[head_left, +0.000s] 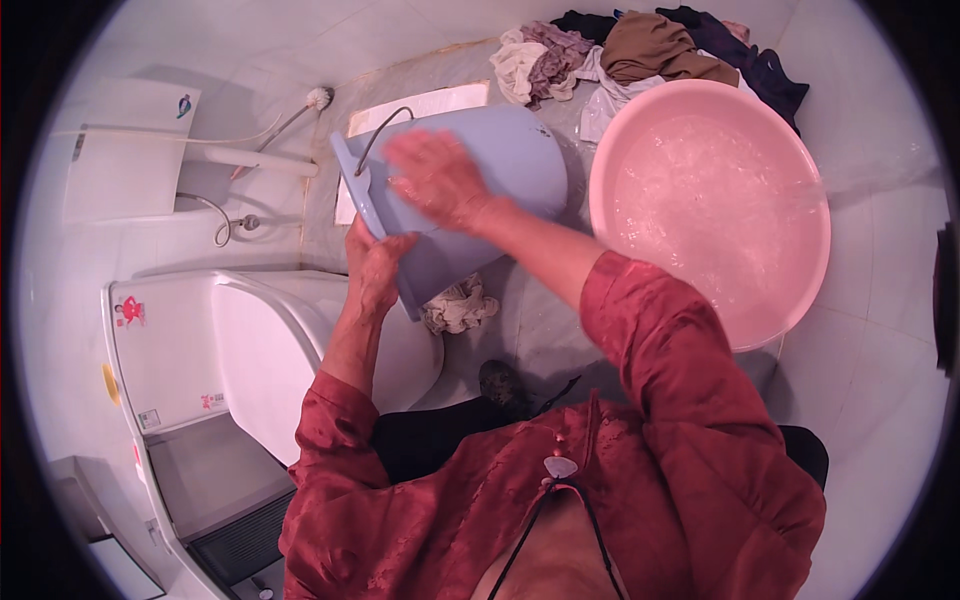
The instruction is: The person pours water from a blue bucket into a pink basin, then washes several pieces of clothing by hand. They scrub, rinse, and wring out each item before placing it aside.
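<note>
A light blue bucket [515,165] with a wire handle [378,138] lies tipped on its side in front of me, its mouth toward the left. My left hand [375,262] grips the bucket's rim, thumb on the outer wall and fingers out of sight inside. Flat against the bucket's outer side, near the rim, is my right hand [432,180], its fingers stretched out and slightly blurred. On the right stands a large pink basin [603,215] holding rippling water, with a stream coming in from the right edge.
Clothes [660,50] lie heaped against the far wall behind the basin. A crumpled pale cloth [462,305] rests on the grey tiled floor under the bucket. At left stand a white toilet [270,330] and a long-handled brush [318,98] by the wall.
</note>
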{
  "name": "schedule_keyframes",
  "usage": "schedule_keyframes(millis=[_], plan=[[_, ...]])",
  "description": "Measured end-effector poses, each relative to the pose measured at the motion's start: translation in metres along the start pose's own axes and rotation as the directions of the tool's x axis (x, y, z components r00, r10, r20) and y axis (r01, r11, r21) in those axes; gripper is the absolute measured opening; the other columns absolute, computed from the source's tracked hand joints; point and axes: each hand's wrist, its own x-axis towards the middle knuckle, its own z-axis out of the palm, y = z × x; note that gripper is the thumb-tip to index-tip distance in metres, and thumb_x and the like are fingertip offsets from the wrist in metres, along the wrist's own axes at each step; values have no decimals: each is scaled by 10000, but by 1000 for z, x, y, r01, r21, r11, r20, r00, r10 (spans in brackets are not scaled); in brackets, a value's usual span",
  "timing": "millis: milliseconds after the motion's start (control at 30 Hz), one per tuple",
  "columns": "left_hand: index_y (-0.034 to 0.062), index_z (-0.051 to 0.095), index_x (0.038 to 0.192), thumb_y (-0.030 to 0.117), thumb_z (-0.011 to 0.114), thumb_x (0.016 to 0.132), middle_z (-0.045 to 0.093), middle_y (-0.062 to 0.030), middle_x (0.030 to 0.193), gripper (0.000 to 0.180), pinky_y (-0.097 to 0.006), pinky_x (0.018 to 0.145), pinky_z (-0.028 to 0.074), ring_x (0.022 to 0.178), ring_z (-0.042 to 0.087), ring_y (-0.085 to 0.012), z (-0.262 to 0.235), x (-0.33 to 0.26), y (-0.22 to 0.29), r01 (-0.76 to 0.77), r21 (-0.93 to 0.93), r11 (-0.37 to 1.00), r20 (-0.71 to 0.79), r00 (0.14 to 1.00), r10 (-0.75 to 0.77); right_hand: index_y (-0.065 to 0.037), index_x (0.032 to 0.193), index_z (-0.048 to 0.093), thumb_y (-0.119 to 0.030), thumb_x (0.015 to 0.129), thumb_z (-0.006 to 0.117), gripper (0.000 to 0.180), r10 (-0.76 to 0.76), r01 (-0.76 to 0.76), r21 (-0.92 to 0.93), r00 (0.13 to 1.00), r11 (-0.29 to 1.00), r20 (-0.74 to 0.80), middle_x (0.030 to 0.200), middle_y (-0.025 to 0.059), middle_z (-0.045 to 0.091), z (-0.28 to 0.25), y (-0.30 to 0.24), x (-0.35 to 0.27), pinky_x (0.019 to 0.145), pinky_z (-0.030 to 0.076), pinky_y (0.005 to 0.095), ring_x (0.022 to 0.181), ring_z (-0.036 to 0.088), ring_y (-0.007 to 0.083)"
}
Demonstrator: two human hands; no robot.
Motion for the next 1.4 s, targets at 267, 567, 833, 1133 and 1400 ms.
schedule_keyframes(millis=[267, 567, 833, 1133, 1400], plan=[[-30, 505, 1176, -49, 602, 686, 611, -122, 1046, 500, -351, 790, 525, 900, 620, -219, 4, -3, -1, -23, 79, 997, 27, 999, 20, -29, 1369, 383, -504, 915, 371, 657, 703, -701, -117, 711, 704, -28, 1438, 152, 354, -31, 93, -32, 1117, 129, 526, 1376, 253, 281], [-19, 491, 1203, -59, 569, 692, 604, -113, 1059, 518, -348, 857, 489, 954, 599, -211, 6, -9, -1, 24, 67, 997, 20, 999, -25, -37, 1120, 529, -219, 798, 526, 369, 227, -230, 19, 937, 973, -266, 1152, 149, 516, -21, 58, -43, 993, 349, 457, 1090, 485, 332], [-12, 480, 1227, -72, 574, 690, 594, -123, 1098, 548, -369, 882, 475, 961, 596, -232, -11, -12, -6, 41, -15, 999, -4, 999, -41, -12, 1042, 503, -64, 778, 496, 269, 328, -364, -132, 915, 922, -235, 1116, 168, 497, -43, 62, -102, 901, 389, 464, 1040, 469, 354], [-16, 509, 1195, -72, 595, 688, 615, -118, 1069, 517, -371, 875, 476, 949, 601, -222, -9, -13, -5, 29, 4, 1000, 11, 1000, -29, -4, 1041, 501, -39, 764, 475, 280, 349, -370, -132, 924, 920, -159, 1114, 182, 495, -56, 57, -105, 913, 390, 458, 1036, 466, 360], [-24, 516, 1173, -61, 607, 679, 614, -122, 1057, 504, -377, 861, 488, 935, 606, -228, -9, -11, -8, 44, 28, 999, -21, 999, -43, 4, 1059, 499, -49, 761, 485, 304, 391, -406, -102, 909, 908, -144, 1118, 191, 490, -42, 50, -112, 937, 380, 446, 1042, 459, 370]])
